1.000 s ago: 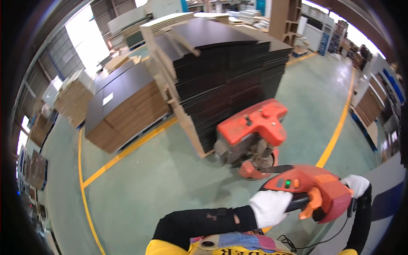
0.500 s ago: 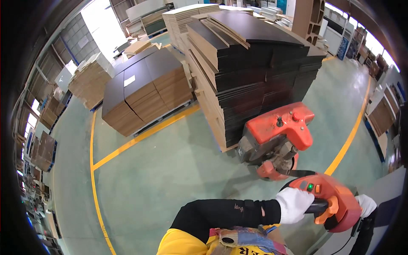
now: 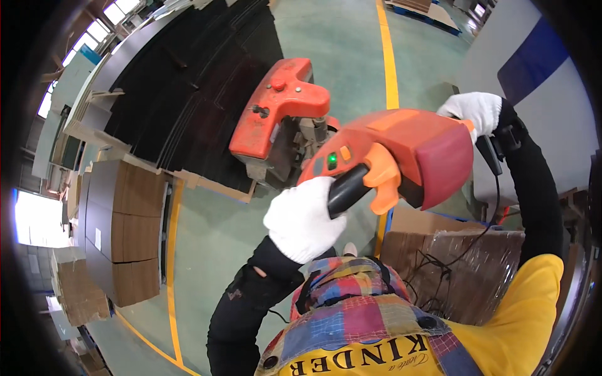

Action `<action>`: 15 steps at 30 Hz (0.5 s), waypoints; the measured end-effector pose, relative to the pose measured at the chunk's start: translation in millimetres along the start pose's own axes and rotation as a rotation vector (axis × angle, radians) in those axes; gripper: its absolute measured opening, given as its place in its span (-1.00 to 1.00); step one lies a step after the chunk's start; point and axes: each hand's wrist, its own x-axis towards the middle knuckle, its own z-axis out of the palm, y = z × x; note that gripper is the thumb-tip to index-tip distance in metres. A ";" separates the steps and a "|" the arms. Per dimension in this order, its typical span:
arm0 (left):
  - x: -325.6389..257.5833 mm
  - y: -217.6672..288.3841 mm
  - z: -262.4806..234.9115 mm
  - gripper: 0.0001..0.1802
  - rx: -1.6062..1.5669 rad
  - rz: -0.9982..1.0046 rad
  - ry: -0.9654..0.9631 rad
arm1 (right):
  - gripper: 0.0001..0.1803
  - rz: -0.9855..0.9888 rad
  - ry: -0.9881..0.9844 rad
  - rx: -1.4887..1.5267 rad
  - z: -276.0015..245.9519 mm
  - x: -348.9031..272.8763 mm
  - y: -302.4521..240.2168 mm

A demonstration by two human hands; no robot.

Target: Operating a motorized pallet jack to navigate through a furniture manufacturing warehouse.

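My left hand (image 3: 304, 219), in a white glove, is wrapped round the black grip (image 3: 347, 190) of an electric pallet truck's orange-red control handle (image 3: 407, 138). An orange lever (image 3: 381, 178) sits next to that grip, and a green light shows on the handle's top. On the handle's far right side my gloved right hand (image 3: 478, 113) is closed over it, its fingertips partly hidden behind the handle. Beyond the handle stands the truck's red body (image 3: 276, 106), close against a tall stack of black panels (image 3: 194, 88). The truck's forks are out of sight.
Brown boards (image 3: 138, 232) are stacked on the left beside a yellow floor line (image 3: 171, 276). Film-wrapped boards (image 3: 483, 263) stand close by my right side. A white and blue panel (image 3: 539, 69) rises at the right. Thin black cables (image 3: 442, 266) hang near my right arm.
The view has swung to the right, so the panel stack and truck body now appear further left. The control handle sits nearer the picture's middle, with both hands still on it.
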 end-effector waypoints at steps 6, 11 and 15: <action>-10.0 -12.3 -5.5 -0.67 -0.003 0.123 -0.075 | -0.58 0.083 -0.019 -0.044 27.7 8.2 -25.2; -29.7 -38.4 -3.6 -0.67 -0.081 0.190 -0.173 | -0.59 0.162 0.111 -0.107 61.2 -6.6 -34.3; -40.0 -46.1 -4.1 -0.68 -0.134 0.176 -0.223 | -0.60 0.208 0.142 -0.116 73.4 1.4 -34.0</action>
